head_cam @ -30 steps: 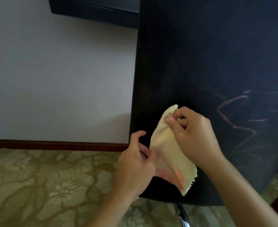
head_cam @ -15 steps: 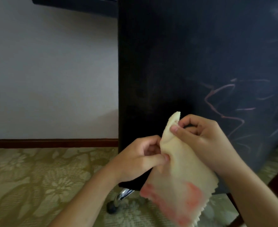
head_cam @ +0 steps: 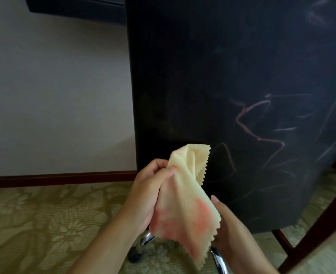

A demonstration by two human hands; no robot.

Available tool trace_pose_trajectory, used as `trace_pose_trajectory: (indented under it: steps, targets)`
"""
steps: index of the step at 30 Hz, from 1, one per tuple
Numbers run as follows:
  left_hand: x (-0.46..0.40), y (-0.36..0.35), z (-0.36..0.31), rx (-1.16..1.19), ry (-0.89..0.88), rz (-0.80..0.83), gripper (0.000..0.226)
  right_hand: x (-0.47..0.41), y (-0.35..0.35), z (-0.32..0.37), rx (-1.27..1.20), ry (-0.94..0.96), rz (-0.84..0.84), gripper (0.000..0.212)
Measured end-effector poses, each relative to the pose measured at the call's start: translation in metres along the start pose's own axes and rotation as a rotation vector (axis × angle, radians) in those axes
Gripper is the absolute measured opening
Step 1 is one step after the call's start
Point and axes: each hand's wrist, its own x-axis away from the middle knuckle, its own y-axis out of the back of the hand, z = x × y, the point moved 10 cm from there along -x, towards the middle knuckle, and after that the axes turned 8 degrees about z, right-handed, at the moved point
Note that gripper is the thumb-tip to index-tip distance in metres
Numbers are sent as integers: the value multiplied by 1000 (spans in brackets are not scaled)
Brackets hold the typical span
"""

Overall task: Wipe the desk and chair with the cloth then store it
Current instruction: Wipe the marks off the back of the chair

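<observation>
A pale yellow cloth [head_cam: 185,194] with zigzag edges and pink-red stains hangs in front of the black chair back [head_cam: 232,86], which carries pinkish scribble marks at its right. My left hand [head_cam: 149,194] grips the cloth's upper part, fingers curled round it. My right hand [head_cam: 228,224] sits lower, behind the cloth's stained bottom half, touching it; its fingers are mostly hidden by the fabric. The desk is seen only as a dark edge [head_cam: 74,6] at the top left.
Chrome chair legs [head_cam: 145,240] with a dark caster stand on the patterned green carpet [head_cam: 34,224]. A white wall with a dark red baseboard [head_cam: 54,177] fills the left. A dark wooden leg [head_cam: 311,240] slants at the lower right.
My right hand let go of the cloth's top and dropped below it. My left hand now holds the upper part, and the cloth has turned over so a corner sticks up.
</observation>
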Motion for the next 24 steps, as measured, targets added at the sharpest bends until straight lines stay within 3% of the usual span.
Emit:
trace_pose_trajectory:
  steps: [4, 8, 11, 14, 16, 21, 24]
  targets:
    - [28, 13, 1, -64, 26, -110, 11, 8, -11, 5, -39, 75, 104, 35]
    - [61, 12, -25, -155, -126, -138, 17, 29, -16, 23, -35, 224, 195, 45]
    - [60, 30, -4, -320, -8, -228, 12, 22, -13, 11, 2, 218, 121, 31]
    - [47, 30, 20, -426, 160, -87, 16, 8, -7, -2, 53, 163, 37, 27]
    - [42, 31, 26, -454, 225, 7, 33, 4, -4, -1, 83, 173, 26, 29]
    - [32, 33, 11, -701, 199, 131, 63, -6, -13, 16, 219, 233, 114, 52]
    - [27, 33, -4, -764, 141, 150, 63, -6, -18, 30, 227, 307, 129, 56]
